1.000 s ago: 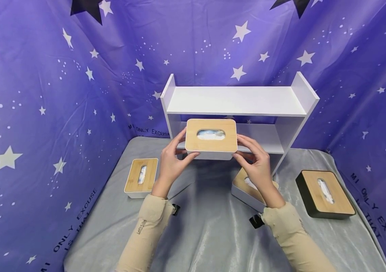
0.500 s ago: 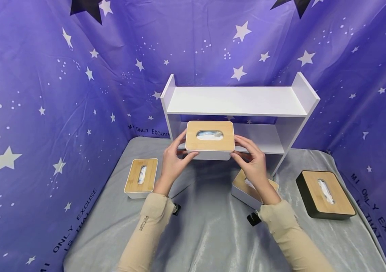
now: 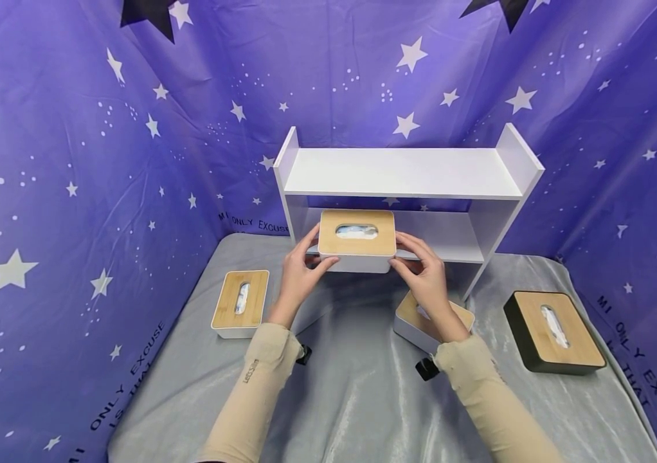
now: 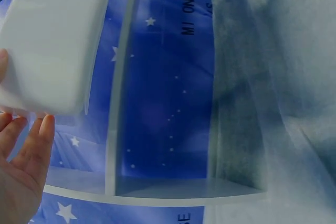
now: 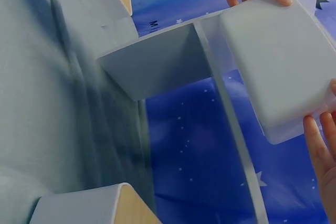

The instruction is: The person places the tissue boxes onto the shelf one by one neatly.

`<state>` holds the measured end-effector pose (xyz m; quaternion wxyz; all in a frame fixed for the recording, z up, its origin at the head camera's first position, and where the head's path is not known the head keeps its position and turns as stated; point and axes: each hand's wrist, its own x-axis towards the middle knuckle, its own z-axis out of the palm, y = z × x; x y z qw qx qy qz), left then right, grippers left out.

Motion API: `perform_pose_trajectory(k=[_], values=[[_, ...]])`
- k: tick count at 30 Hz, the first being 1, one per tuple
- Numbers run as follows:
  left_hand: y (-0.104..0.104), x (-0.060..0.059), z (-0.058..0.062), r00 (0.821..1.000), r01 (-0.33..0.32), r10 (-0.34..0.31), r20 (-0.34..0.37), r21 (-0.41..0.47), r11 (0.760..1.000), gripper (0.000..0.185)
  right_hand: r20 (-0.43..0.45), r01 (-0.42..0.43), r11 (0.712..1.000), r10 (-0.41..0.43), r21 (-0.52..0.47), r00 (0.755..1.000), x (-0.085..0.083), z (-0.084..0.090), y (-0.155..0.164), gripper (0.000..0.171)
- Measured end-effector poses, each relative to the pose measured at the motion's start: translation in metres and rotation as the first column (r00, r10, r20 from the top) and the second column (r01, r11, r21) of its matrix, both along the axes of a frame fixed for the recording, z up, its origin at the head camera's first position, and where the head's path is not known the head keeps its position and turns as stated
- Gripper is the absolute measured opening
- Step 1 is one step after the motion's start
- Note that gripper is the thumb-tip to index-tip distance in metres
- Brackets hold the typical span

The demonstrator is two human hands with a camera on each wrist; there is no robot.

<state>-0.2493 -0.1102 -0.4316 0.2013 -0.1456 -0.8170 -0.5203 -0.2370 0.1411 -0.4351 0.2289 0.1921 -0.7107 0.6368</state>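
At the far left of the grey-draped desk (image 3: 357, 399) we see a white tissue box with a bamboo lid (image 3: 240, 302) lying flat, tissue showing in its slot, well apart from our hands.

Next comes our left hand (image 3: 299, 273). Its fingers (image 3: 312, 239) are curled round the left end of the held tissue box (image 3: 356, 239), thumb along the near edge and the other fingers up the side, so they are grasping it. In the left wrist view the fingers (image 4: 39, 132) press against the box's white underside (image 4: 50, 40).

The held tissue box is white with a bamboo lid and an oval slot showing tissue. It sits level at the front of the lower tier of the white two-tier shelf (image 3: 404, 173), toward that tier's left end. We cannot tell whether its base touches the board. The right wrist view shows its underside (image 5: 283, 66) hanging out past the shelf's board.

Our right hand (image 3: 428, 280) grips the box's right end, fingers (image 3: 412, 244) wrapped round the side and grasping it.

Just near of that hand, partly hidden by the wrist, another white tissue box (image 3: 429, 321) lies on the desk at an angle. Far right lies a black tissue box with a bamboo lid (image 3: 554, 331).
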Motion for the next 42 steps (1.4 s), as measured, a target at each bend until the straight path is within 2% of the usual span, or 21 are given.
perform_pose_trajectory(k=[3,14,25,35,42], values=[[0.000,-0.003,-0.005,1.000,-0.007,0.007,0.017,-0.007,1.000,0.075,0.020,0.002,1.000,-0.002,0.008,1.000,-0.001,-0.002,-0.001,0.048],[0.001,-0.009,-0.015,0.998,-0.019,0.018,0.060,0.011,1.000,0.072,0.047,0.038,0.996,-0.042,0.083,0.998,0.011,0.017,-0.007,0.044],[0.005,-0.011,-0.012,0.997,-0.042,0.039,0.072,0.043,0.998,0.069,0.086,0.043,0.997,-0.048,0.060,0.995,0.009,0.018,-0.009,0.043],[0.008,-0.011,-0.008,0.996,-0.057,0.052,0.067,0.069,0.996,0.066,0.175,0.101,0.991,-0.115,0.090,0.978,0.013,0.024,-0.014,0.038],[0.011,-0.010,-0.006,0.993,-0.104,0.100,0.062,0.082,0.991,0.064,0.217,0.107,0.989,-0.126,0.097,0.968,0.014,0.026,-0.018,0.035]])
